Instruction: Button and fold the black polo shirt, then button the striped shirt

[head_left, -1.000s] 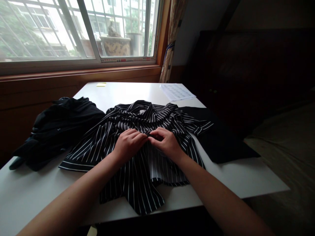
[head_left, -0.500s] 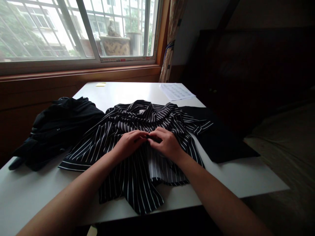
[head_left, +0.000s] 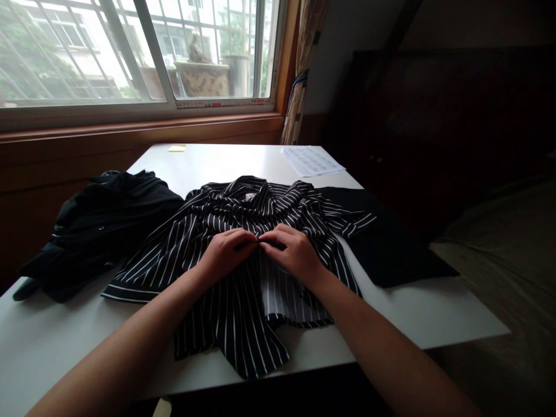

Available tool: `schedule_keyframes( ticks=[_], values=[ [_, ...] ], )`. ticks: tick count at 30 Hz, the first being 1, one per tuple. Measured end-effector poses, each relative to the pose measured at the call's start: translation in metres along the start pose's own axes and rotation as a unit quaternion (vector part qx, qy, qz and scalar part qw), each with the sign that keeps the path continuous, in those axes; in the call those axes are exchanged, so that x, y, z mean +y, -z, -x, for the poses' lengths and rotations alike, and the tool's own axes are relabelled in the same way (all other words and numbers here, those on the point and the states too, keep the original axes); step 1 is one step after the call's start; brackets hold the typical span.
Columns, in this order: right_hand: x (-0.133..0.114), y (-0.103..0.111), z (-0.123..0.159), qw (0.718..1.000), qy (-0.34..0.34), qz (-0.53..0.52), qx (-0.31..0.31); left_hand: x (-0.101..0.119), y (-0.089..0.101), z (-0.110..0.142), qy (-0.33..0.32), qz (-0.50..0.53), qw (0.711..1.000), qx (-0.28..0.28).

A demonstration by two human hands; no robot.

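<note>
A black shirt with white stripes (head_left: 243, 313) lies rumpled on the white table, its collar toward the window and its front hem parted near the table's front edge. My left hand (head_left: 228, 252) pinches the shirt's front edge at the middle. Right beside it, my right hand (head_left: 291, 252) pinches the same spot from the other side, fingertips almost meeting. What sits between the fingertips, perhaps a button, is too small and covered to make out. To the right of the opening, the shirt's greyish inner side shows.
Dark clothing (head_left: 108, 226) is heaped on the left of the white table (head_left: 403, 315). A flat black cloth (head_left: 391, 249) lies under the shirt's right sleeve. Printed papers (head_left: 310, 161) and a yellow note (head_left: 177, 148) lie at the far end, below the window.
My fingertips have drawn slightly closer together at the shirt's front. The shirt and the other clothes lie as before.
</note>
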State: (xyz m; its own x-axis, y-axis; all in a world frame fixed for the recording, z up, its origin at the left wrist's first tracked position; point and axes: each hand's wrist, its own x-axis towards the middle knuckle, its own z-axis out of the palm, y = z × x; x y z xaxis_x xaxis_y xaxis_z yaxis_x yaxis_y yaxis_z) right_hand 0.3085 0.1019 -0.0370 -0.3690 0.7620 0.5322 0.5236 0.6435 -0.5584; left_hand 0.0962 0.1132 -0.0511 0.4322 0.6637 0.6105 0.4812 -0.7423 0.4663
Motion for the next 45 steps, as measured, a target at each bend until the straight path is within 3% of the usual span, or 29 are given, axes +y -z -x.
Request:
schedule_keyframes(
  ticks=[6, 15, 26, 31, 35, 41, 45],
  values=[
    [-0.003, -0.001, 0.002, 1.0, 0.008, -0.012, 0.026, 0.002, 0.001, 0.0, -0.034, -0.011, 0.999, 0.026],
    [-0.007, -0.004, 0.003, 0.998, 0.008, 0.026, 0.05, 0.001, -0.001, 0.001, -0.026, -0.014, 0.999, 0.044],
    [-0.01, -0.007, 0.003, 0.994, 0.017, 0.082, 0.069, 0.005, -0.003, 0.001, -0.024, -0.015, 1.0, 0.001],
    [-0.008, -0.005, 0.001, 0.997, 0.002, 0.016, 0.073, 0.006, -0.002, -0.001, 0.031, -0.013, 0.998, 0.047],
    [0.0, -0.002, -0.002, 0.995, -0.049, -0.026, 0.082, 0.003, -0.001, -0.002, 0.092, -0.007, 0.992, 0.086],
    [0.019, 0.004, -0.004, 0.983, -0.135, -0.098, 0.078, -0.01, 0.006, -0.002, 0.195, 0.073, 0.972, 0.108],
    [0.029, 0.007, -0.004, 0.976, -0.154, -0.139, 0.063, -0.019, 0.009, -0.001, 0.234, 0.101, 0.96, 0.115]
  ],
)
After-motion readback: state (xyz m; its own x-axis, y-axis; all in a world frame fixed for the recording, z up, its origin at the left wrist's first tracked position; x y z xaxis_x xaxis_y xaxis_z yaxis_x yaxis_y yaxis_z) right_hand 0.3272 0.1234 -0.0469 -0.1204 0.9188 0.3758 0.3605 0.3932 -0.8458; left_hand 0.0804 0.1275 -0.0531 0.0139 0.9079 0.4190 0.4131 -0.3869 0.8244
